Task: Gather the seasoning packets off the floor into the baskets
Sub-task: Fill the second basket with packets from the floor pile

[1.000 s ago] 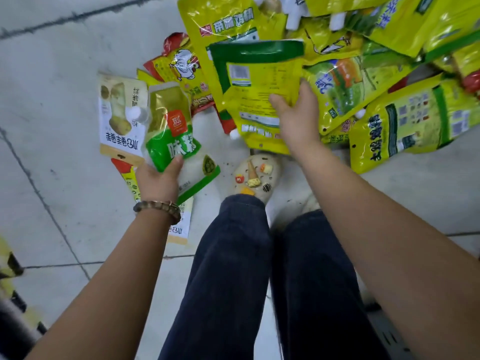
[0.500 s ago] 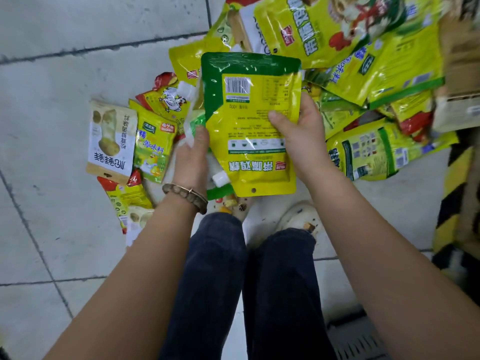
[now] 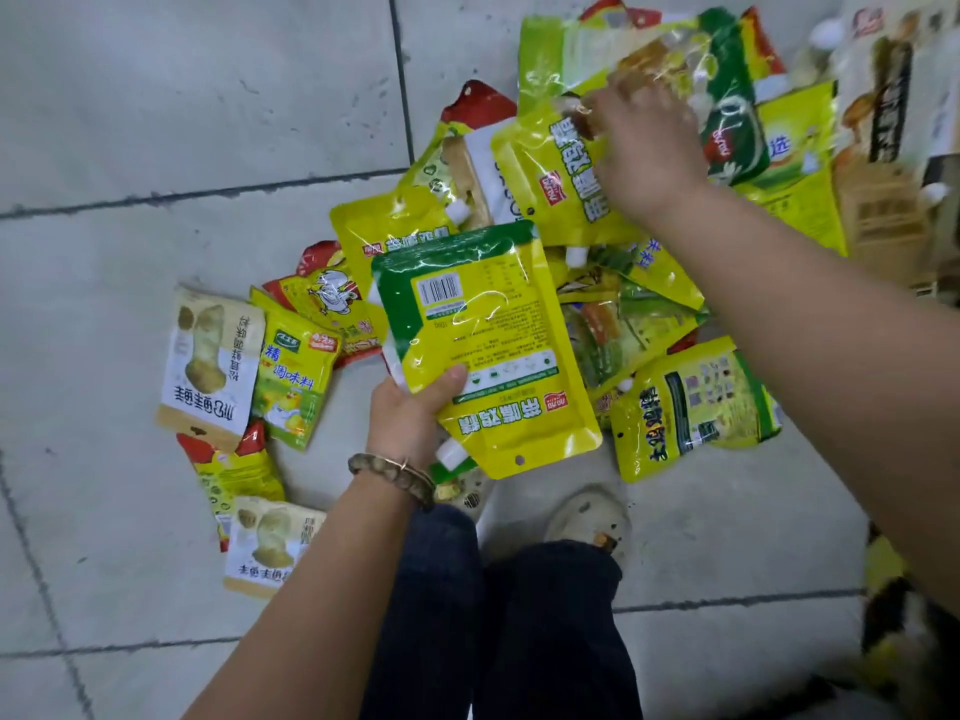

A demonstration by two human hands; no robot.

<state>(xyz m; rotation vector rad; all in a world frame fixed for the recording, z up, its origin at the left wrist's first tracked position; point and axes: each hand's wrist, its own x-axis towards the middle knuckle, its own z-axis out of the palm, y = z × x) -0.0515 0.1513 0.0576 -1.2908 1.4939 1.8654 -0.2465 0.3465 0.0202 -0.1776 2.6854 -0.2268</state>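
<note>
Fingers [image 3: 452, 379] of the left hand [image 3: 405, 420] are clamped on the lower left edge of a yellow pouch [image 3: 493, 356], with the thumb pressed on its printed back. The pouch is held barcode side up, off the floor [image 3: 208, 122], above the near edge of the pile [image 3: 623, 324]. A white cap [image 3: 451, 452] and a green edge are seen just under it, judged to be a second pouch in the same grip.

Left of that hand, loose packets [image 3: 213, 366] lie flat on the floor, several overlapping. Beyond the held pouch the pile is thicker, yellow and green packets lapped over one another.

Farther out, the right hand [image 3: 649, 153] is laid on the top of a far pouch [image 3: 550, 189]. Its fingers are blurred. Whether a grip is closed there cannot be told.

Step judged: collection, with packets being stacked in the left hand. Most packets are not yet gathered. No baskets are plainly seen.

Next move, as judged: the far pouch is to be pinched firmly, drawn clear of its neighbours and added to the left-hand stack. Slick film is likely, so the stack may slide unless it is squeezed.
</note>
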